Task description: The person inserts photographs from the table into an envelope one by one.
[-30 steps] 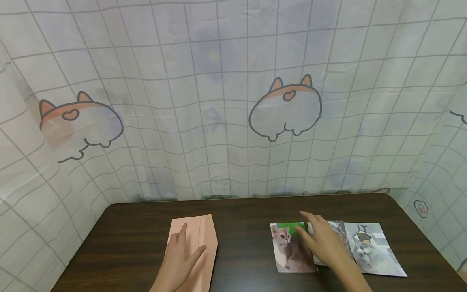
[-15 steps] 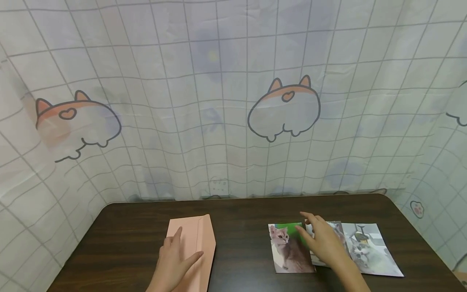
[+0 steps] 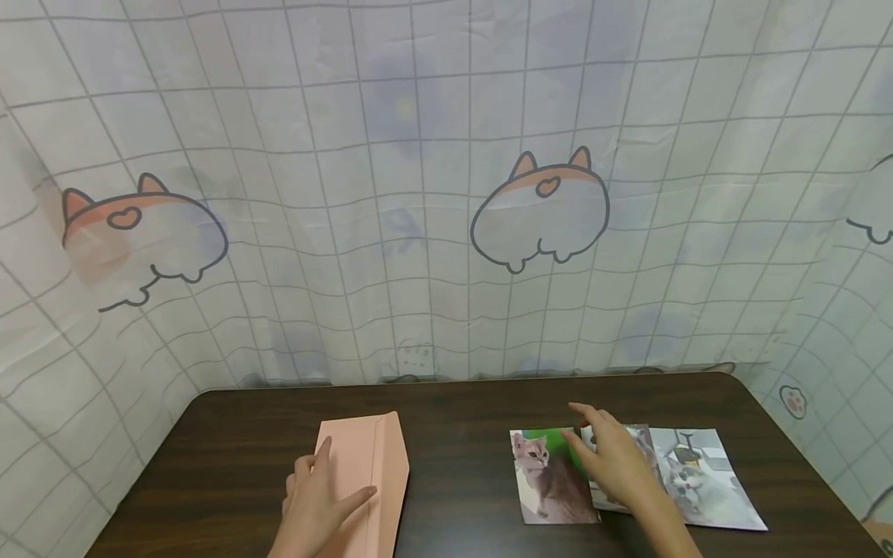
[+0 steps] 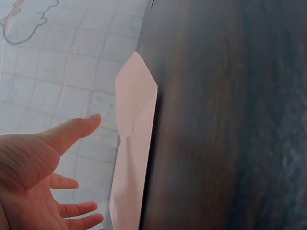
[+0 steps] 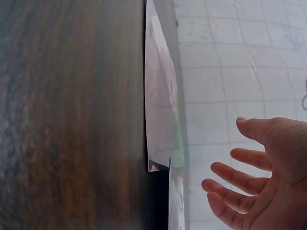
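A pink envelope [image 3: 356, 465] lies on the dark wooden table, a fold line running down its right part. Over its left side is my left hand [image 3: 307, 504], fingers spread; in the left wrist view the hand [image 4: 43, 177] appears apart from the envelope [image 4: 134, 139]. On the right, my right hand [image 3: 617, 461] hovers with loosely bent fingers above the photo cards. It holds nothing in the right wrist view. The left card [image 3: 558, 488] has a cat against green, the middle card [image 3: 643, 440] is partly hidden by the hand, and the right card [image 3: 711, 480] has a pale cat.
The table [image 3: 453, 442] is dark wood with rounded far corners. Behind it hangs a white gridded curtain [image 3: 432, 232] with cartoon animal prints, which also runs along both sides.
My left hand has drawn left and slightly back across the envelope, its fingers bending a little more. My right hand keeps nearly the same place over the cards. The head view has shifted slightly.
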Tool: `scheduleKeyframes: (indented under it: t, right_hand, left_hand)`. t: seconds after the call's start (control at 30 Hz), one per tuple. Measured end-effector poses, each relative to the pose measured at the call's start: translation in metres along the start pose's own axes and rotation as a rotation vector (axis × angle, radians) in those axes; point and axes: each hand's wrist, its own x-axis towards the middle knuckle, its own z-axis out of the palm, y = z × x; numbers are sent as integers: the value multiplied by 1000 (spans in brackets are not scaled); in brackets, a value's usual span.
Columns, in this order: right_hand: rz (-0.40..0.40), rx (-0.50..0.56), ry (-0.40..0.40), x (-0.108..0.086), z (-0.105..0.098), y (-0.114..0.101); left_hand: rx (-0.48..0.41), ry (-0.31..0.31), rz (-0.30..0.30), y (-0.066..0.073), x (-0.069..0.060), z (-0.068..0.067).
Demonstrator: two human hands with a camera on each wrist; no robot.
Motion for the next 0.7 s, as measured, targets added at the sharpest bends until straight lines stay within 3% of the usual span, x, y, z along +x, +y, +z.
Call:
scheduleKeyframes:
  t: [0.7]
  right_hand:
    - [-61,-12,56,12,2,-3]
  left_hand:
    - [53,-29,-125,-12,3,7]
